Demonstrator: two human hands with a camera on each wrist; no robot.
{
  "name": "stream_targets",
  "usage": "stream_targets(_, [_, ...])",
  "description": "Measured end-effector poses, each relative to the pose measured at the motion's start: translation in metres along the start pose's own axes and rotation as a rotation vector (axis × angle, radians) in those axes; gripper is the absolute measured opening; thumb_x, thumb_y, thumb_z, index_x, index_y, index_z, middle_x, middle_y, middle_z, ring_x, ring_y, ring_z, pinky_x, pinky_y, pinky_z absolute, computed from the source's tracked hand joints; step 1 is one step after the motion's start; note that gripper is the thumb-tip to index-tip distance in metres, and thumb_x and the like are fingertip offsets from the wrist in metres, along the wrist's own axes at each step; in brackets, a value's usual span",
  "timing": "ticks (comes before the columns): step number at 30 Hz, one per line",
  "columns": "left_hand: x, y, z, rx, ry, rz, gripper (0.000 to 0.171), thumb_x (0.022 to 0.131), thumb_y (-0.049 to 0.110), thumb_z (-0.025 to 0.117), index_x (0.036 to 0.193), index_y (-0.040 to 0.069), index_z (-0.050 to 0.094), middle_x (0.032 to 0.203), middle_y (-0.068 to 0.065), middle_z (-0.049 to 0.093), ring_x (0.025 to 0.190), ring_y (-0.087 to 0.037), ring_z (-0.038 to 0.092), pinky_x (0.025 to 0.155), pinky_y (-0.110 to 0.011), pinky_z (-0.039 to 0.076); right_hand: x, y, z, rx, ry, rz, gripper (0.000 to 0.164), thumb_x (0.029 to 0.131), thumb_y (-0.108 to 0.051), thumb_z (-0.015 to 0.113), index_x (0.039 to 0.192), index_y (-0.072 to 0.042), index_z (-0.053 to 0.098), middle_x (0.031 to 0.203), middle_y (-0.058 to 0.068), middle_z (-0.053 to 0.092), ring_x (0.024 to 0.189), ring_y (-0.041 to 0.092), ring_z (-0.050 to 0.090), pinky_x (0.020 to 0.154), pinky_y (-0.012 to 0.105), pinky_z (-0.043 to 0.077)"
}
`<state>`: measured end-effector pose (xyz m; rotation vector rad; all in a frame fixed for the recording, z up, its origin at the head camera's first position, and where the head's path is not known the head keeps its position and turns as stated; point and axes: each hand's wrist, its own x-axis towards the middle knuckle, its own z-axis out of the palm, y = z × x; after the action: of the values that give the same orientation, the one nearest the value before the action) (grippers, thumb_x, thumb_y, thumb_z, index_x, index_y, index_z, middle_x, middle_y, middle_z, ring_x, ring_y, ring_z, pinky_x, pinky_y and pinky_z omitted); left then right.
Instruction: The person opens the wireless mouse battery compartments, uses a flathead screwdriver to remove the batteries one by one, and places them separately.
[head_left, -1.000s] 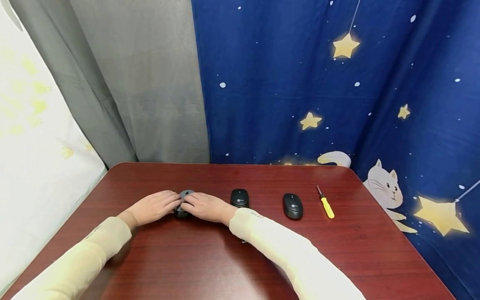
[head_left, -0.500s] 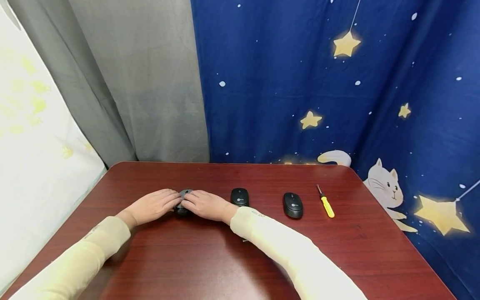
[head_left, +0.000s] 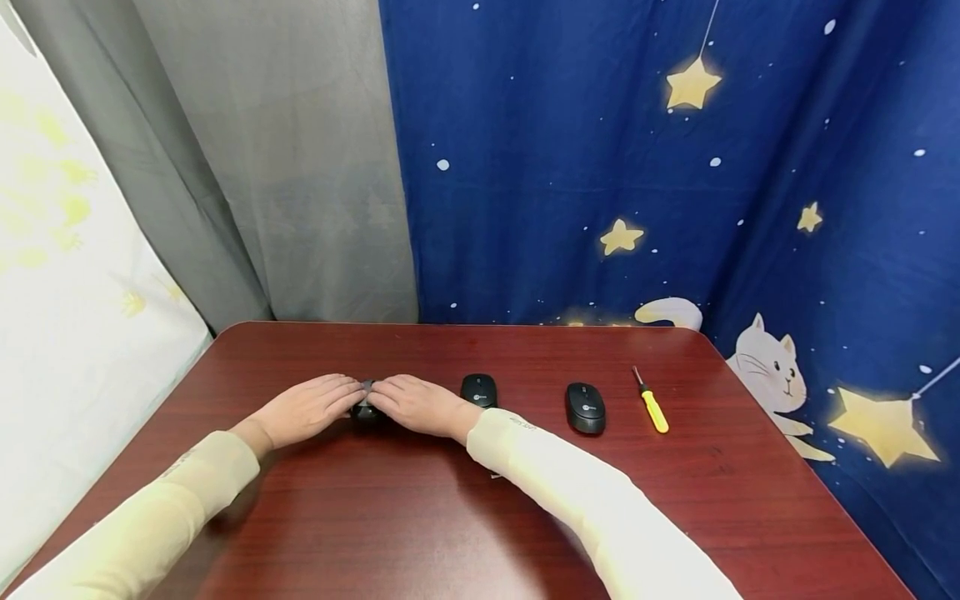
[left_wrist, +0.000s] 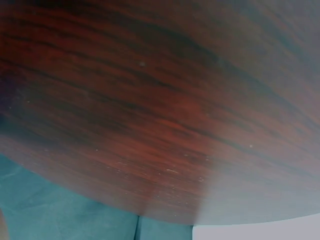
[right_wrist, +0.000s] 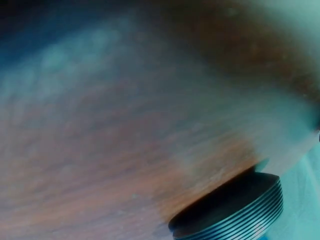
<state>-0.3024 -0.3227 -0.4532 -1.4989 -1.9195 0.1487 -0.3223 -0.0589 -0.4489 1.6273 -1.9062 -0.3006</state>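
A black computer mouse point(head_left: 366, 412) with a grey part is between both hands in the head view, left of the table's middle. My left hand point(head_left: 309, 408) holds it from the left and my right hand point(head_left: 422, 406) from the right. Fingers cover much of its top, and the fingertips are partly hidden. Neither hand shows clearly in its own wrist view. The right wrist view has a dark ribbed edge point(right_wrist: 235, 215) low in the frame.
A second black mouse point(head_left: 478, 390) is partly behind the right wrist. Farther right lie a third black mouse point(head_left: 585, 407) and a screwdriver point(head_left: 654, 410) with a yellow handle. A small pale thing point(head_left: 495, 476) peeks out below the right sleeve. The table point(head_left: 360, 533) is reddish-brown wood.
The right hand's fingers have come further over the held mouse, so less of its grey part shows. The left hand stays nearly in place; the other mice and the screwdriver lie as before.
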Motion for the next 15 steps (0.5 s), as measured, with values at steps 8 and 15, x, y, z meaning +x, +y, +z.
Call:
stream_targets(8, [0.004,0.001,-0.005,-0.040,-0.005,-0.046,0.043,0.108,0.022,0.028,0.128,-0.008,0.051,0.123,-0.019,0.059,0.110,-0.033,0.058,0.099,-0.041,0.040,-0.004,0.004,-0.006,-0.006,0.047,0.017,0.032,0.102,-0.010,0.042,0.133,-0.003,0.050,0.131,0.008,0.054,0.123,0.020,0.048,0.110,0.031,0.030])
stream_targets(15, [0.010,0.001,-0.009,-0.047,0.001,-0.104,0.046,0.109,0.026,0.027,0.131,-0.007,0.049,0.126,-0.020,0.058,0.112,-0.034,0.057,0.101,-0.042,0.039,-0.007,0.009,-0.014,0.037,0.041,0.051,0.037,0.099,-0.009,0.050,0.136,-0.001,0.048,0.133,0.010,0.052,0.126,0.021,0.046,0.111,0.031,0.029])
